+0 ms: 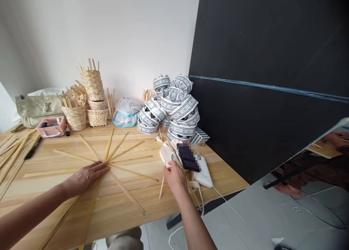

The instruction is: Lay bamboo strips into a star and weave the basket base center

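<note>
Flat bamboo strips (127,202) lie crossed on the wooden table, fanning out like a star from one centre. My left hand (88,175) is laid flat over that centre, its fingers stretched out and pressing on the crossing. To the right, my right hand (176,177) has thumb and fingers pinched on a thin bamboo strip (161,188), whose end sticks out below the fingers. More thin strips (171,145) lean just beyond it. Close by the right hand are a dark phone (188,157) and a white case-like object (204,173) with a cable.
Woven baskets (92,85) with upright strip ends stand against the wall, beside a pink box (51,128) and a plastic bag (125,111). Patterned paper crowns (178,106) are piled at the back. A black panel (231,126) borders the right side. Loose strips (13,157) lie far left.
</note>
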{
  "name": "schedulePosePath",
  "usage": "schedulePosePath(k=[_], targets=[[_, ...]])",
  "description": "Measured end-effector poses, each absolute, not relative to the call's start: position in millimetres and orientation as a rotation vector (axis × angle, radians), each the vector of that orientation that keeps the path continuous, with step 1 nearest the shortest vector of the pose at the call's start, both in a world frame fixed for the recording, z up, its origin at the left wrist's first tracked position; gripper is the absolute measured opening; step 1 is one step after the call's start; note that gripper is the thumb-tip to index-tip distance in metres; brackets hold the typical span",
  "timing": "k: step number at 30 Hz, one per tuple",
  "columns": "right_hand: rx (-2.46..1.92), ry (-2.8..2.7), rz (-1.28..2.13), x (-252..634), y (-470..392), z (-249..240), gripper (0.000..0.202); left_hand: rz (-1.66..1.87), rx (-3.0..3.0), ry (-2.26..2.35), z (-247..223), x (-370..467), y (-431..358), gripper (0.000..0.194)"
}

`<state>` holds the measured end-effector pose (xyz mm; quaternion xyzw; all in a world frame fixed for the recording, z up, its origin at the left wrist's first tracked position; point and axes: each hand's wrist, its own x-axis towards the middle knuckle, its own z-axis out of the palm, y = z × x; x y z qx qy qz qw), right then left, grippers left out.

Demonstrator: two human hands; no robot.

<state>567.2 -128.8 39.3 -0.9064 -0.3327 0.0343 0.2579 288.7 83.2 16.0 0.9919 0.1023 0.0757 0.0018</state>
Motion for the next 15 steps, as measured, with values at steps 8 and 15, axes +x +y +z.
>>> schedulePosePath(k=[8,15], targets=[[-2.305,-0.745,0.210,563.9,-151.9,50.0,0.017,0.257,3.124,0.333,17.1,290.4,84.2,0.043],[-2.100,-0.585,0.263,490.5,-263.7,77.1,0.025,0.305,3.173,0.311,5.0,294.3,92.5,0.044]])
